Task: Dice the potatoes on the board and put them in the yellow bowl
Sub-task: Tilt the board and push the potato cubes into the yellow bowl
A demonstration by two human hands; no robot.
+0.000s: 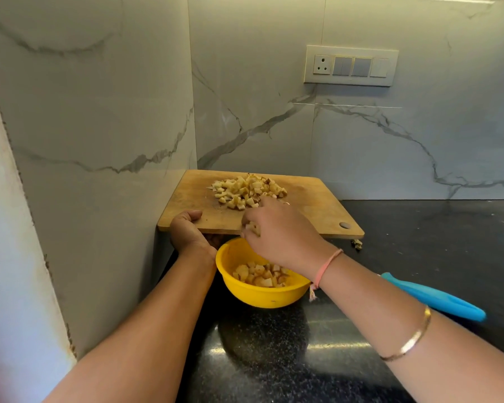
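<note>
Potato dice pile on wooden board, left hand gripping its near edge, right hand curled round some pieces: rake small batches straight into yellow bowl.

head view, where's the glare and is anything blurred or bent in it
Head view: glare streaks on the black countertop before the yellow bowl, which mirrors dimly there; the right hand is motion-blurred at the fingers curled round some of the diced potato, the left hand gripping the cutting board is sharp; wide-angle bending bows the left wall edge and tilts the switch panel.
</note>
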